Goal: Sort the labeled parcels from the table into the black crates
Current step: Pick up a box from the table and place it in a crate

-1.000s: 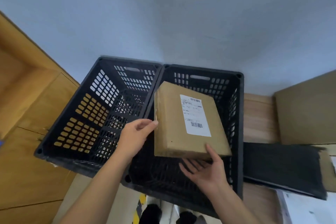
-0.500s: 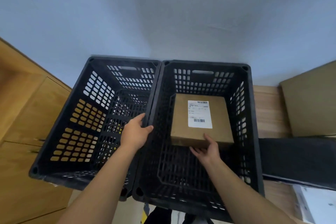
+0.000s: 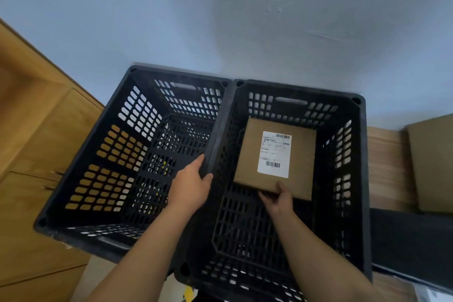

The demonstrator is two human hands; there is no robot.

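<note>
1. Two black crates side by side, rims touching: left crate (image 3: 103,154), right crate (image 3: 358,179).
2. Brown parcel (image 3: 275,157) lies inside the right crate, toward its far end, white label (image 3: 274,154) facing up with barcodes.
3. Right hand (image 3: 278,200) is down inside the right crate at the parcel's near edge, at 6 o'clock of the parcel; thumb on top of the near edge, fingers under or at the edge. Reads as a pinch on the parcel; whether the parcel already rests on the crate floor can't be told.
4. Left hand (image 3: 190,185) sits on the shared rims between the crates, at 9 o'clock of the parcel, apart from it; fingers fairly straight, laid over the rim, thumb toward the right crate. Loose, not wrapped tight.
5. Left crate shows no parcel inside.
6. Wooden worktop (image 3: 387,167) at 3 o'clock of the right crate, with a large cardboard box (image 3: 434,164) on it and a dark flat mat (image 3: 411,240) nearer.
7. Wooden cabinet (image 3: 36,130) at 9 o'clock; pale wall (image 3: 220,19) at 12.
</note>
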